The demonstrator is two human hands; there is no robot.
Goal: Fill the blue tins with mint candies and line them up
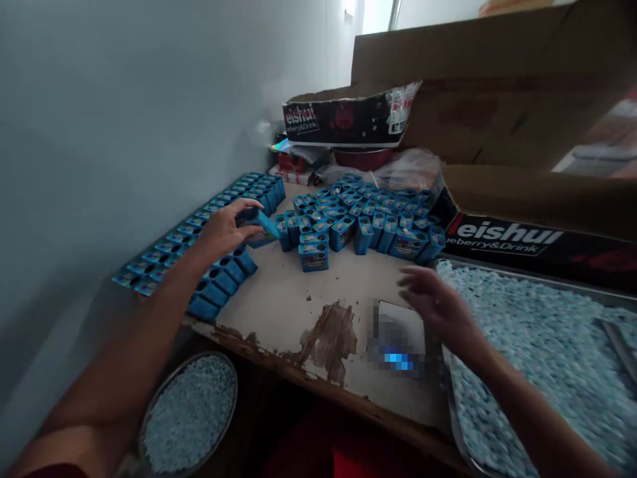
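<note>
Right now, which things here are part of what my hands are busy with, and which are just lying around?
In use:
left hand holding a blue box
right hand, open
rows of blue boxes
tray of pale blue pieces

Lying about:
cardboard cartons
round bowl
plastic bags

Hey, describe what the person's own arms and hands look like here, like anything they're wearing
Both forearms are bare, with no sleeves showing down to the wrists and no gloves on the left hand or right hand. A small glint on one right-hand finger may be a ring, though the blur leaves that uncertain. No watch or bracelet shows.
</note>
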